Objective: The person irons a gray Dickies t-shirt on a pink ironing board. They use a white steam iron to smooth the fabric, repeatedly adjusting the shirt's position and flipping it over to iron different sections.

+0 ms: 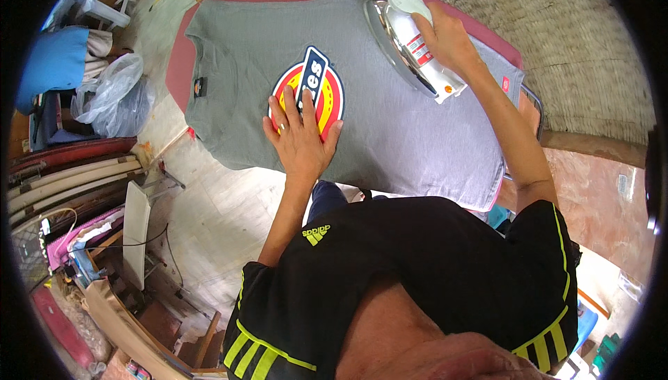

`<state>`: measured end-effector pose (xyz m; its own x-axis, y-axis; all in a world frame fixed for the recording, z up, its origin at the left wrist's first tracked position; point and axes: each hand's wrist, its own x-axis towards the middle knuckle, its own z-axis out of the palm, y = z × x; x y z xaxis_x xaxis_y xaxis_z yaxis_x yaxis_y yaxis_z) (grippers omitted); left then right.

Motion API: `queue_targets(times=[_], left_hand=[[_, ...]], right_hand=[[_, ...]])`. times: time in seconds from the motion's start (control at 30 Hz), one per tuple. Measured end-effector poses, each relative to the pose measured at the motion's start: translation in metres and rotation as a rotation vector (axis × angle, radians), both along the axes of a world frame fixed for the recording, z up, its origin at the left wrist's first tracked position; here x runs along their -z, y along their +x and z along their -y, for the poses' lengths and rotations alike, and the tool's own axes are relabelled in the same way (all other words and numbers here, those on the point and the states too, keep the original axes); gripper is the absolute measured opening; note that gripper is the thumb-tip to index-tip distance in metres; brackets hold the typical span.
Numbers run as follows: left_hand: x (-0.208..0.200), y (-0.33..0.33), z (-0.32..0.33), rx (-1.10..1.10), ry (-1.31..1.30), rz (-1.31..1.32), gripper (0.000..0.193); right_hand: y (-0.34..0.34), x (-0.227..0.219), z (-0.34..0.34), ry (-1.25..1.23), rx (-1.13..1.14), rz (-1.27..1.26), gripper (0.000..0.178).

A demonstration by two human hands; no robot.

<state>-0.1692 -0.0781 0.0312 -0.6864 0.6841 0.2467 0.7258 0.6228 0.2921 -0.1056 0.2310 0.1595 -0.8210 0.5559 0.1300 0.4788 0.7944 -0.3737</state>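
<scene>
A grey T-shirt [236,53] is spread over a dark red ironing board [182,77], its neckline toward the left and its hem toward the right. Fingers spread, my left hand [301,133] lies flat on the round red, yellow and white print [332,102] at the shirt's middle. At the right, my right hand [449,39] is wrapped round the handle of a white clothes iron [407,29] with a shiny metal base. The iron rests on or just over the cloth near the far right part of the shirt; its exact contact is hard to tell.
To the left are a clear plastic bag [115,95], a blue cloth [49,63] and a white plastic stool [108,4]. Stacked boards [76,178] and a white panel [136,234] stand at the lower left. A woven mat surface [543,25] lies beyond the board at the right.
</scene>
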Motion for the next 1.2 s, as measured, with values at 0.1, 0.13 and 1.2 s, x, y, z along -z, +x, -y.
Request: queue_targets(times=[0.1, 0.13, 1.2], left_hand=[[-0.003, 0.000, 0.001, 0.017, -0.020, 0.010, 0.080], [-0.009, -0.001, 0.000, 0.018, -0.027, 0.027, 0.080], [0.010, -0.004, 0.000, 0.002, -0.089, -0.146, 0.080]], right_hand=[[-0.011, 0.004, -0.008, 0.032, -0.004, -0.124, 0.046], [-0.017, 0.005, -0.012, 0.032, 0.000, -0.116, 0.045], [0.170, 0.022, -0.037, 0.067, -0.028, -0.068, 0.035]])
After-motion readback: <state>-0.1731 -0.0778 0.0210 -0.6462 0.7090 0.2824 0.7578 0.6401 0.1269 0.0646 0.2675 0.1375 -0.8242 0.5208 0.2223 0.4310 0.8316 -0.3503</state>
